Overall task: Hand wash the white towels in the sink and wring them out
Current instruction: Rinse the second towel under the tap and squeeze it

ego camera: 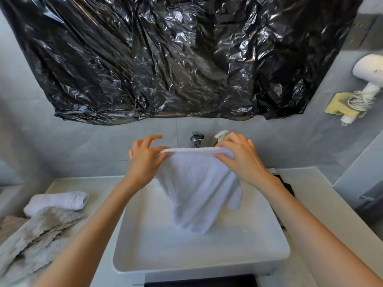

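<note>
white towel (199, 183) held up over the sink (186, 255), top hem stretched level between both hands, rest hanging in folds with lower corners dangling above the basin, not clearly touching it. left hand (145, 160) pinching the left end of the hem between thumb and a finger, other fingers lifted and loosely spread. right hand (238, 156) gripping the right end, thumb on the near side of the cloth, fingers curled over the top edge. both forearms reaching in from the bottom of the view.

behind the towel, against the grey wall: chrome tap (196, 139), and just right of it a white pump nozzle (220, 134), partly hidden by the right hand. black plastic sheet (176, 59) spread wide across the wall above, crinkled and shiny.

on the counter (310, 193) left of the sink: a second rolled white towel (58, 200), and nearer, touching it, a rumpled grey-beige cloth (35, 235). on the right wall: white hair dryer (369, 73) with coiled cord in a yellowish holder (339, 106). dark object at the right rim of the sink, mostly hidden by the right forearm, not identifiable.
</note>
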`<state>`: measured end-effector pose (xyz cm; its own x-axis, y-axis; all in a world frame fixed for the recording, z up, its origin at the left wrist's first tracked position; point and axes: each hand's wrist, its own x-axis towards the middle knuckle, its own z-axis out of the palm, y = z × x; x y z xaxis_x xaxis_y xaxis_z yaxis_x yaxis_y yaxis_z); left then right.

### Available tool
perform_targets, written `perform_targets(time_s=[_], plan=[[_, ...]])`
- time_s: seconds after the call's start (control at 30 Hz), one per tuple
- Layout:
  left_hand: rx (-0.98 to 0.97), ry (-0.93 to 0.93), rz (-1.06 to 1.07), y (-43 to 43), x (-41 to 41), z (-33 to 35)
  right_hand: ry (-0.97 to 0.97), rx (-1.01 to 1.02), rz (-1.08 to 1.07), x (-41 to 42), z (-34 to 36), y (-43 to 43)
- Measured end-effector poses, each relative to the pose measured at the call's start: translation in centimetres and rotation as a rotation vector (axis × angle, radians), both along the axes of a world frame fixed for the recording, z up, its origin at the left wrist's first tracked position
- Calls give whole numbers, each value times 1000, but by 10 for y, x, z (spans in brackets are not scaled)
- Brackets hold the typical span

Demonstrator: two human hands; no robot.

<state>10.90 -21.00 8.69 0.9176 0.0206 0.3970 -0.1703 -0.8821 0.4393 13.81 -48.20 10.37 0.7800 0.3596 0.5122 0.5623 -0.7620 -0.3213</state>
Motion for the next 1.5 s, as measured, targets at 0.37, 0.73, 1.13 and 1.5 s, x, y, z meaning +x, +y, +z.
perform_targets(time_s=[0.37,0.73,1.13,1.5], plan=[[-330,531,-40,-32,-7,-87,764,71,-16,-13,-97,-11],[-1123,664,319,-88,55,-107,810,812,-197,12,-131,52],[-1035,711,317,-113,84,-134,667,796,-489,45,-142,84],[-1182,713,320,-103,85,-124,942,892,-463,41,-155,88]])
